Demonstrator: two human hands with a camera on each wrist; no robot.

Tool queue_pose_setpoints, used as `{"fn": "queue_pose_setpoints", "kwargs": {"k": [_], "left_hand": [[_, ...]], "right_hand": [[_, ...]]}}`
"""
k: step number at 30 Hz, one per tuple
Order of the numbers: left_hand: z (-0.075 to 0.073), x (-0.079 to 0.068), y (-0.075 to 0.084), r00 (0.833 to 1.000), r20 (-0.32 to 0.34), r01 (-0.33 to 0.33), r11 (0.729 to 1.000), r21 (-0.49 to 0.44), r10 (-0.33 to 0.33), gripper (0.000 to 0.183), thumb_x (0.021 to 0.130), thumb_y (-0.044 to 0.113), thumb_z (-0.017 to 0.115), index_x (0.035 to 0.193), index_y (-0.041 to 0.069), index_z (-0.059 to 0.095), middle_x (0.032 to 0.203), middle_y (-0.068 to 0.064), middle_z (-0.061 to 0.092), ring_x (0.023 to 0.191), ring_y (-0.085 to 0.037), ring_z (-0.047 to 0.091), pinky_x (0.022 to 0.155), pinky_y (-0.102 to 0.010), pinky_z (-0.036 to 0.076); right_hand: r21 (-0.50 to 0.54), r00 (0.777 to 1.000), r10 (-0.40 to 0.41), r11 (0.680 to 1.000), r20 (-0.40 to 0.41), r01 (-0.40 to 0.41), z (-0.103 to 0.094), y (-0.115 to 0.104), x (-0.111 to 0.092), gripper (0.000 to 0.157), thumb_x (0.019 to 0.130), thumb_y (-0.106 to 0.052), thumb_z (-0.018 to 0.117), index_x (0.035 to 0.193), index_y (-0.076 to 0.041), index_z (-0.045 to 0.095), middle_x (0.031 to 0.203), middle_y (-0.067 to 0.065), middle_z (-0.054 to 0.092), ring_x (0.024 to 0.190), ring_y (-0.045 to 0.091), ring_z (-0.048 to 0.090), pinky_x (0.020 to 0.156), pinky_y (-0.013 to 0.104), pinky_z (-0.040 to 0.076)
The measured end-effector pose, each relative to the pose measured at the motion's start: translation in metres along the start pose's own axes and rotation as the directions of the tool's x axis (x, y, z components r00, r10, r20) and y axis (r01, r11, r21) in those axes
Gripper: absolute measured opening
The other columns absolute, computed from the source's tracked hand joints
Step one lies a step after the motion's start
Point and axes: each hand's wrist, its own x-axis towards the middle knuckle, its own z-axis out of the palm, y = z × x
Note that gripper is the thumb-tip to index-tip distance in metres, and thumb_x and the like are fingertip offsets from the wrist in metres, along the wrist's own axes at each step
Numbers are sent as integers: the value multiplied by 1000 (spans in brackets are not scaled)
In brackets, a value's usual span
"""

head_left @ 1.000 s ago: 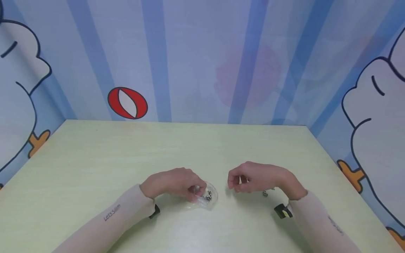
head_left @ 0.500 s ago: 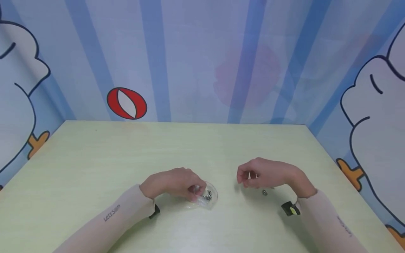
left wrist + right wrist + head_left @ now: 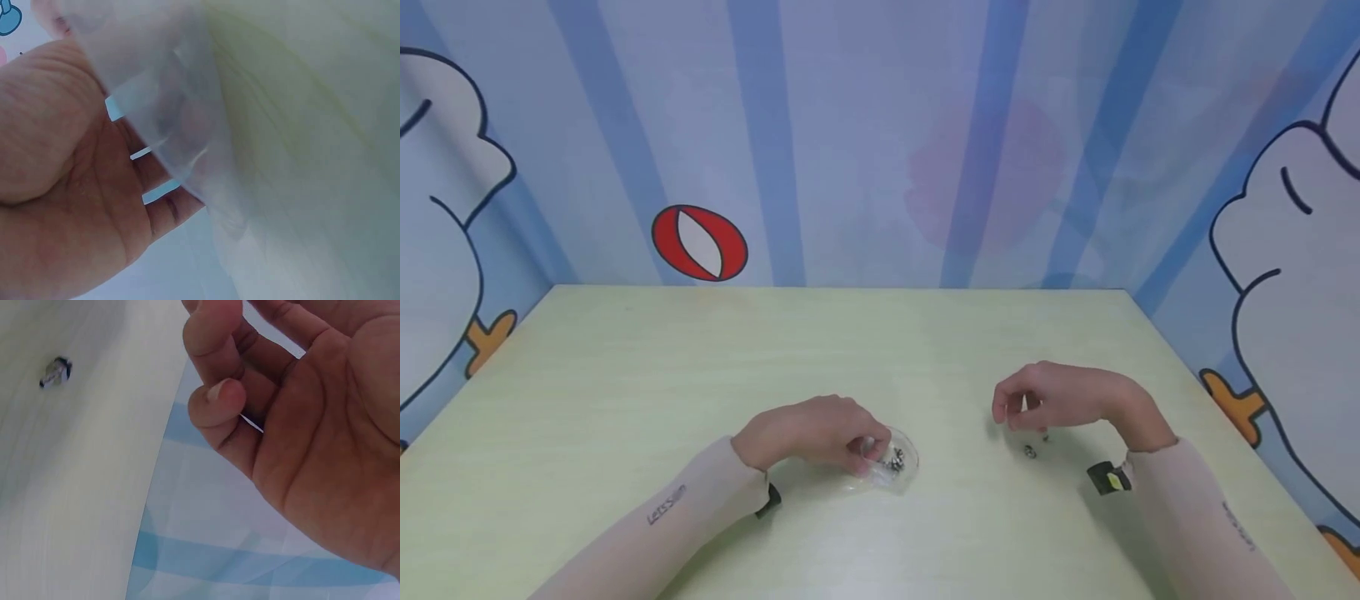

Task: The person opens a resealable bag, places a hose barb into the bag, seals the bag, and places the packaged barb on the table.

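Observation:
My left hand [image 3: 820, 433] pinches the edge of a clear plastic bag [image 3: 907, 482] on the table. Inside it is a small cluster of shiny metal pieces [image 3: 895, 460]. In the left wrist view, the see-through bag [image 3: 181, 112] covers part of the fingers. To the right, my right hand [image 3: 1067, 396] hovers over the table, its fingers bent and the thumb near the index fingertip. Whether anything sits between those tips cannot be made out. Below that hand lies a small metal piece [image 3: 1030, 452], with another small dark piece [image 3: 1047, 437] close by.
The pale table [image 3: 737, 350] runs back to a blue striped backdrop [image 3: 865, 150] with printed cartoon shapes. A black wrist device [image 3: 1107, 477] hangs under the right sleeve, and another black device [image 3: 769, 502] under the left.
My right hand has moved right and slightly away from me, apart from the bag, uncovering more of the loose metal pieces. The left hand stays on the bag, nearly still.

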Motion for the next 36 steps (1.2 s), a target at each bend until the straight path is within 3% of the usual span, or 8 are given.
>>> {"fn": "queue_pose_setpoints", "kwargs": {"k": [8, 16, 24, 28, 32, 36], "left_hand": [[1, 0, -2, 1000, -5, -19, 1000, 3, 19, 26, 90, 14, 75, 81, 22, 52, 72, 11, 48, 68, -6, 42, 65, -24, 34], [1, 0, -3, 1000, -6, -6, 1000, -14, 6, 25, 90, 14, 75, 82, 23, 53, 73, 11, 49, 68, -7, 44, 65, -24, 35], [1, 0, -3, 1000, -15, -19, 1000, -25, 18, 25, 90, 14, 76, 82, 23, 53, 72, 11, 49, 67, -6, 44, 66, -24, 35], [1, 0, -3, 1000, -15, -21, 999, -30, 21, 26, 90, 14, 76, 81, 23, 53, 72, 11, 49, 67, -6, 43, 66, -24, 34], [1, 0, -3, 1000, -15, -17, 999, -34, 17, 26, 90, 14, 76, 81, 23, 53, 72, 11, 49, 67, -6, 43, 65, -24, 34], [1, 0, -2, 1000, -15, -14, 999, -31, 14, 26, 90, 14, 76, 81, 23, 53, 73, 11, 49, 67, -6, 43, 65, -24, 34]], "right_hand": [[29, 994, 64, 997, 88, -67, -1, 6, -3, 21, 94, -3, 59, 99, -18, 73, 86, -1, 65, 67, 13, 55, 63, 33, 49], [54, 981, 160, 985, 115, -166, 3, 10, 0, 27, 86, 5, 61, 99, -16, 72, 82, 2, 63, 64, 13, 48, 61, 31, 43], [88, 980, 137, 985, 143, -150, 9, 10, 5, 21, 82, 10, 66, 90, -10, 67, 63, -2, 47, 55, 12, 35, 57, 27, 36], [88, 984, 131, 986, 122, -142, 13, 8, 8, 21, 78, 12, 64, 86, -7, 64, 60, -3, 41, 55, 12, 33, 57, 27, 34], [72, 981, 173, 981, 90, -179, 16, 5, 10, 24, 75, 15, 59, 83, -7, 61, 60, -3, 39, 55, 12, 32, 58, 28, 34], [45, 975, 217, 975, 53, -220, 19, 2, 12, 23, 77, 15, 61, 78, -9, 61, 61, -3, 46, 55, 12, 37, 58, 29, 36]]}}
